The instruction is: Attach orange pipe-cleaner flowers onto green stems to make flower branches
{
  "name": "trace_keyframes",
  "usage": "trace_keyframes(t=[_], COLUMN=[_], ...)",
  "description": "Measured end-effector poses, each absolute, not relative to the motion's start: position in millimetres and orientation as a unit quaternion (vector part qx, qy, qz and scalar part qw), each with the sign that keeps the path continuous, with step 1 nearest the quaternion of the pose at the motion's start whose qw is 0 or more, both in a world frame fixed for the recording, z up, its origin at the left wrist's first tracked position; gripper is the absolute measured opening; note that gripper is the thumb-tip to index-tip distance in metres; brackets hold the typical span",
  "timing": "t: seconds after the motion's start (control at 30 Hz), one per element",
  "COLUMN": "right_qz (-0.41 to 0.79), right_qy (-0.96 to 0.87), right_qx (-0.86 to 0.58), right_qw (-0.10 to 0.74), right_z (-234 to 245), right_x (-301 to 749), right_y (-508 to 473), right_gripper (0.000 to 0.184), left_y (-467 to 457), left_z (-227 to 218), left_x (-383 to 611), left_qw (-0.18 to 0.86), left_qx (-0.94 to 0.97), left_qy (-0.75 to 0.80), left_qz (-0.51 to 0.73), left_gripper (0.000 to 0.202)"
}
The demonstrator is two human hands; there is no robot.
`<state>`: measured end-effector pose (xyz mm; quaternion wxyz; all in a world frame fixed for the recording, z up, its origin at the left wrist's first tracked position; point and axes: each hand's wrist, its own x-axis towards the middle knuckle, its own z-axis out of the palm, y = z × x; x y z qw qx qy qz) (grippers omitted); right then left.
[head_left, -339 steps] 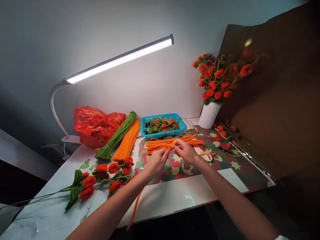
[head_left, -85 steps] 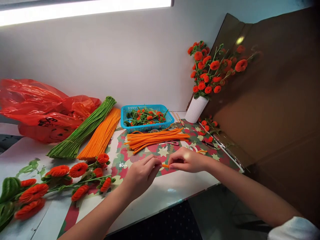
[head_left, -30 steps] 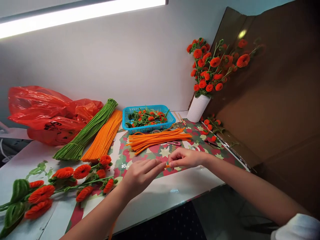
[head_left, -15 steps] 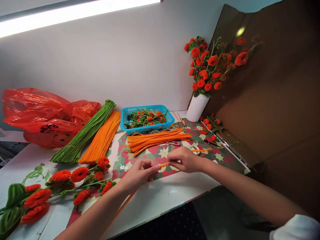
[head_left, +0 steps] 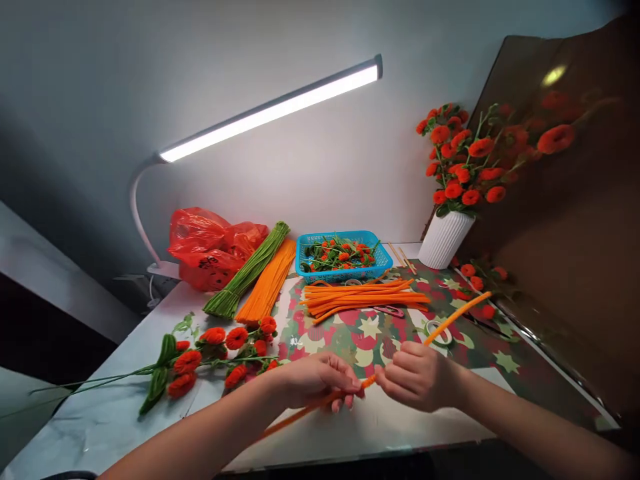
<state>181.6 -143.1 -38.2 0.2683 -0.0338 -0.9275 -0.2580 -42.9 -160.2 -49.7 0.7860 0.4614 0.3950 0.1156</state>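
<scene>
An orange pipe cleaner runs through both hands above the front of the table. My left hand pinches it between thumb and fingers, and a length of it trails down to the left beneath my forearm. My right hand is wrapped round it in a fist, with its free end sticking up to the right. The short stretch between the hands looks twisted or coiled. Behind them lies a loose pile of orange pipe cleaners. A white roll of tape sits beyond my right hand.
A blue basket holds small flower sprigs. Green and orange bundles lean by a red plastic bag. Finished flower stems lie at left. A white vase of flowers stands right, under a lamp.
My view has lifted and swung left, bringing the whole lamp in. My right hand has gone from a pinch to a fist, and the pipe cleaner's free end now points upward.
</scene>
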Motion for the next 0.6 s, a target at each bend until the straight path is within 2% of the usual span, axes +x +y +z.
trace_keyframes(t=[0.07,0.1,0.17,0.23,0.27,0.33,0.4,0.6], right_qz=[-0.206,-0.17,-0.092,-0.047,-0.035,-0.031,-0.037,-0.048], right_qy=[-0.932,-0.928,-0.916,-0.903,-0.898,-0.885,-0.867,-0.826], right_qx=[-0.096,-0.145,-0.235,-0.289,-0.314,-0.364,-0.413,-0.468], right_qw=[0.283,0.297,0.311,0.314,0.307,0.288,0.275,0.311], right_z=[-51,-59,-76,-89,-93,-97,-96,-90], right_x=[178,176,174,174,174,175,176,178], right_y=[-139,-135,-126,-118,-115,-111,-110,-110], right_gripper=[0.02,0.024,0.028,0.027,0.026,0.023,0.022,0.034], left_y=[-161,-158,-146,-127,-116,-97,-83,-71], left_z=[-31,-19,4,20,25,25,16,-12], left_x=[-56,-66,-93,-128,-145,-177,-199,-220], left_qw=[0.683,0.595,0.347,0.067,0.02,0.005,0.024,0.041], left_qx=[0.569,0.633,0.724,0.684,0.646,0.595,0.566,0.557], left_qy=[0.438,0.472,0.564,0.712,0.752,0.799,0.822,0.826], left_qz=[0.135,0.152,0.194,0.147,0.13,0.088,0.056,0.078], left_gripper=[0.036,0.04,0.045,0.047,0.051,0.048,0.036,0.017])
